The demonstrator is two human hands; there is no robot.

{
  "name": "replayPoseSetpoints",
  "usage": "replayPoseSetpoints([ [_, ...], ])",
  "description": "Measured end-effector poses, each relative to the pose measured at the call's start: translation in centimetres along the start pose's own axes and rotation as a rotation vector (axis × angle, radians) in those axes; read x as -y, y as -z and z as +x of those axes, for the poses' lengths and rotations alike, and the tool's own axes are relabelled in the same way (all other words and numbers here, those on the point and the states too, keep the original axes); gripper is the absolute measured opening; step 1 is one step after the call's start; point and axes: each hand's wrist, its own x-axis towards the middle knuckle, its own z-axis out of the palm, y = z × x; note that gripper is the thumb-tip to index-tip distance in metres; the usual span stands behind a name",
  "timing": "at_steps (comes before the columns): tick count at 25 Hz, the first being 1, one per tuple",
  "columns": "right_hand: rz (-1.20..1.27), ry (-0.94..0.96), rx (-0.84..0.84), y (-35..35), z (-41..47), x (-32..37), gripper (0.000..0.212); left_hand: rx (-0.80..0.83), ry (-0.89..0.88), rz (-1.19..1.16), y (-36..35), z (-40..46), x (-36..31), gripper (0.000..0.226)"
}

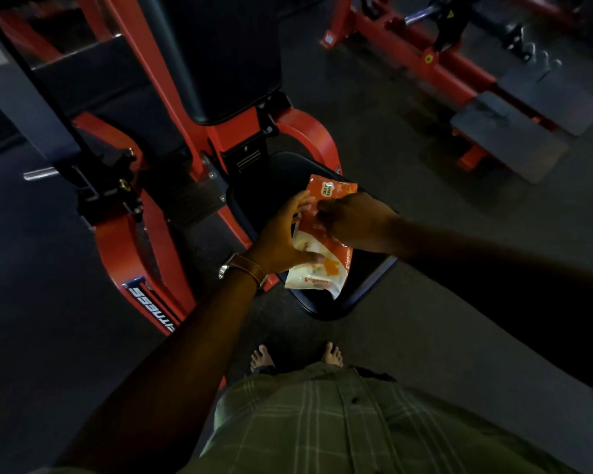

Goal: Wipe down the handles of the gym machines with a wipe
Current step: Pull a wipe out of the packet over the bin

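Lying on the black seat [254, 200], the wipes pack [322, 254] is gripped by the left hand [281, 234]; the right hand [353, 220] pinches its top.

An orange-and-white plastic pack of wet wipes [317, 248] lies on the black padded seat [254, 200] of an orange steel-framed gym machine [144, 241]. The left hand [281, 234], with a brown-strapped wristwatch [243, 268] on its wrist, holds the pack's left edge, thumb on the white lower part. The right hand [353, 220] rests on top of the pack, its fingers [326, 208] at the orange middle. Below, a green plaid shirt [322, 422] and bare feet [262, 359] show over dark flooring [374, 114].
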Motion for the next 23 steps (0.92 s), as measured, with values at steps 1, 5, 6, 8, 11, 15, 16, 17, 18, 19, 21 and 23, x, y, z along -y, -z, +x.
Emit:
replayPoseSetpoints([
  [1, 0.051, -0.055, -0.035, -0.3, -0.3, -0.1, 0.034, -0.001, 0.0, 0.004, 0.0, 0.0, -0.1, 0.123],
  [5, 0.383, -0.22, -0.189, -1.5, -0.6, 0.2, 0.024, 0.002, 0.013, 0.02, -0.1, 0.0, -0.3, 0.121],
  [6, 0.441, -0.233, -0.223, -1.7, -0.6, 0.3, 0.022, 0.009, 0.015, 0.03, 0.0, 0.0, -0.2, 0.121],
  [8, 0.565, -0.298, -0.243, -1.6, -0.9, 0.4, 0.024, 0.03, 0.027, 0.052, 0.1, 0.1, -0.2, 0.119],
  [11, 0.751, -0.355, -0.353, -1.3, -1.1, 0.7, 0.014, 0.058, 0.05, 0.069, 0.1, 0.3, -0.6, 0.11],
  [15, 1.271, -0.477, -0.561, 0.5, -1.6, 0.6, 0.009, 0.065, 0.003, 0.091, 0.5, 0.6, -1.1, 0.107],
  [16, 1.451, -0.487, -0.572, 1.2, -2.0, 0.8, 0.012, 0.068, 0.0, 0.096, 0.5, 0.7, -1.0, 0.107],
  [17, 1.625, -0.449, -0.606, 2.0, -2.4, 1.0, 0.013, 0.071, 0.001, 0.108, 0.6, 0.7, -1.0, 0.108],
  [18, 1.782, -0.392, -0.663, 2.8, -3.0, 1.3, 0.015, 0.07, 0.016, 0.12, 0.6, 0.7, -1.2, 0.109],
  [19, 1.899, -0.358, -0.728, 3.6, -3.6, 1.3, 0.017, 0.068, 0.051, 0.136, 0.5, 0.6, -1.5, 0.111],
  [21, 2.055, -0.346, -0.846, 5.4, -4.5, 1.0, 0.018, 0.047, 0.139, 0.194, 0.3, 0.2, -2.1, 0.105],
  [23, 2.186, -0.361, -0.908, 6.6, -4.9, 0.7, 0.02, 0.008, 0.074, 0.209, -0.1, -0.4, -2.3, 0.089],
])
